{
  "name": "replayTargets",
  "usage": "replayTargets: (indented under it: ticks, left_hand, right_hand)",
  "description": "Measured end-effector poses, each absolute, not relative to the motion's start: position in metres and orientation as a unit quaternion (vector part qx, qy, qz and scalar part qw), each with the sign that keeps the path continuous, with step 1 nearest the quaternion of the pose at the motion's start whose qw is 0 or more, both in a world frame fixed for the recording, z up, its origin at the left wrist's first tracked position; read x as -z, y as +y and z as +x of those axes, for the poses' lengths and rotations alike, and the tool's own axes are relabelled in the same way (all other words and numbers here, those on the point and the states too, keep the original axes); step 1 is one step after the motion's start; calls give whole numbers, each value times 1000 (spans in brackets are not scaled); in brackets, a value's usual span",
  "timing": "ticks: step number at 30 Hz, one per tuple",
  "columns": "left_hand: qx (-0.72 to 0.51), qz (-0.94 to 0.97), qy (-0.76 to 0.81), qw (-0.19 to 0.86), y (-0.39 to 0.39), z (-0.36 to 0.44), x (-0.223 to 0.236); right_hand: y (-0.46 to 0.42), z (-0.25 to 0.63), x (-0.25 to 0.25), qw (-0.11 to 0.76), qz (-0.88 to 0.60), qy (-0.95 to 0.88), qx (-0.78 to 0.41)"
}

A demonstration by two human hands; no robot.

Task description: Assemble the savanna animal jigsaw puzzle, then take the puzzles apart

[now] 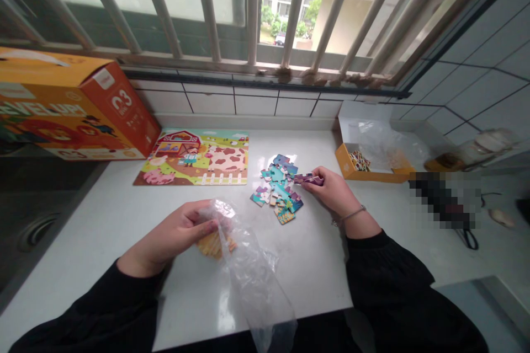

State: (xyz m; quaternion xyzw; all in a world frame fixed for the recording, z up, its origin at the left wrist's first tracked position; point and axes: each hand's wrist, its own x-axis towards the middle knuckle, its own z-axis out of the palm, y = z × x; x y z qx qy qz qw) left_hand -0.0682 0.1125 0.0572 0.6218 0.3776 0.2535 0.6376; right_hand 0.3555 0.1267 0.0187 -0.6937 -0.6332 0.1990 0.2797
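My left hand (184, 229) pinches a clear plastic bag (256, 270), which hangs down past the counter's front edge. Just under that hand is a yellowish patterned thing (213, 244), partly covered by the fingers and the bag; I cannot make out its kind. With its fingers closed, my right hand (331, 190) grips a purple puzzle piece (312, 179), perhaps more than one, at the right side of a loose pile. That pile of puzzle pieces (281, 182), in teal, blue and purple, lies on the white counter between my hands.
An assembled farm puzzle (192, 157) lies at the back left beside a large orange box (83, 107). An open carton (370, 174) with small pieces and plastic stands at the back right. A blurred dark object (445, 198) lies right. Window bars (250, 16) rise behind.
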Motion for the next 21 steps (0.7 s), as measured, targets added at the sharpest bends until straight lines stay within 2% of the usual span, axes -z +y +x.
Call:
replayTargets:
  ticks: [6,12,17,21]
  left_hand:
    - [-243,609,381,652,111,-67,-57]
    - [-240,614,389,644,111,-67,-57]
    - [-235,616,391,642,111,-65,-58]
    - [-236,611,392,646,112,-64,-57]
  right_hand:
    - [124,358,-23,322,-681,-624,-206]
    - [128,352,-21,318,-665,-634,-234]
    - [149,336,-13,345,-641,-666,-162]
    - [161,321,-10,308,-656,-672,-153]
